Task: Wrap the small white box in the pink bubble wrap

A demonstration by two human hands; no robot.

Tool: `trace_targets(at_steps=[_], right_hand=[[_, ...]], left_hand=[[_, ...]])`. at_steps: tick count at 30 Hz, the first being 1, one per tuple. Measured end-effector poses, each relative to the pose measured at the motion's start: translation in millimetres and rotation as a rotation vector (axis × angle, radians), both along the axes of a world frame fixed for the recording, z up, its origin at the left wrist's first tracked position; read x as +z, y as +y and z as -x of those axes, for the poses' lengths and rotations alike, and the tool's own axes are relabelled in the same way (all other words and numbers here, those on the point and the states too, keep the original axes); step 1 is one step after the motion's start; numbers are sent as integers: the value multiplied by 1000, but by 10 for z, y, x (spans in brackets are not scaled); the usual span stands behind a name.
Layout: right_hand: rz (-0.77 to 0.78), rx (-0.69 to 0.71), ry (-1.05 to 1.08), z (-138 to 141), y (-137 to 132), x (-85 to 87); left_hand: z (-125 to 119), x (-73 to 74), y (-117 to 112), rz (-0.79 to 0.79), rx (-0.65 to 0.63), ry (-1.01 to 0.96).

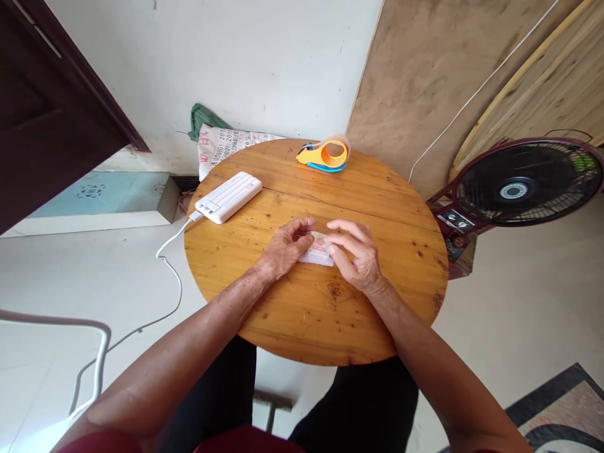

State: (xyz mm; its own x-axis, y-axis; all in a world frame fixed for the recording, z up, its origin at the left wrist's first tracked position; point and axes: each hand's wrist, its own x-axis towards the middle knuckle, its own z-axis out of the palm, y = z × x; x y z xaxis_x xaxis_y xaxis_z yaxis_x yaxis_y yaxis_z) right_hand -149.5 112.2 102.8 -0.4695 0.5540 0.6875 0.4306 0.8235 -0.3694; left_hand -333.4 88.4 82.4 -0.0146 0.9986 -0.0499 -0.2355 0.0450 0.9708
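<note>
A small flat packet (319, 250), whitish with some pink print, lies near the middle of a round wooden table (302, 314). My left hand (285, 246) rests at its left end with fingers curled and pinched on its edge. My right hand (356, 251) lies over its right end, fingers bent and pressing down on it. Most of the packet is hidden under the two hands.
A white power bank (229, 196) with a white cable (167, 264) lies at the table's back left. An orange and blue tape dispenser (325, 155) stands at the far edge. A dark red fan (523, 182) stands right of the table. A printed sack (221, 145) leans against the wall.
</note>
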Motion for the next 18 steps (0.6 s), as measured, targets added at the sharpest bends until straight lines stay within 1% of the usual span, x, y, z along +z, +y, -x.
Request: trace_targets(at_steps=[3, 6, 9, 15, 18], right_hand=[[118, -54, 147, -52, 51, 7], [161, -64, 190, -83, 111, -24], [167, -38, 170, -79, 130, -50], [159, 21, 42, -42, 89, -38], [146, 37, 34, -36, 87, -44]], left_hand=[[-6, -7, 6, 13, 8, -2], [-6, -2, 4, 20, 3, 8], [-2, 7, -1, 21, 2, 17], [3, 17, -9, 7, -3, 21], [6, 18, -10, 6, -3, 23]])
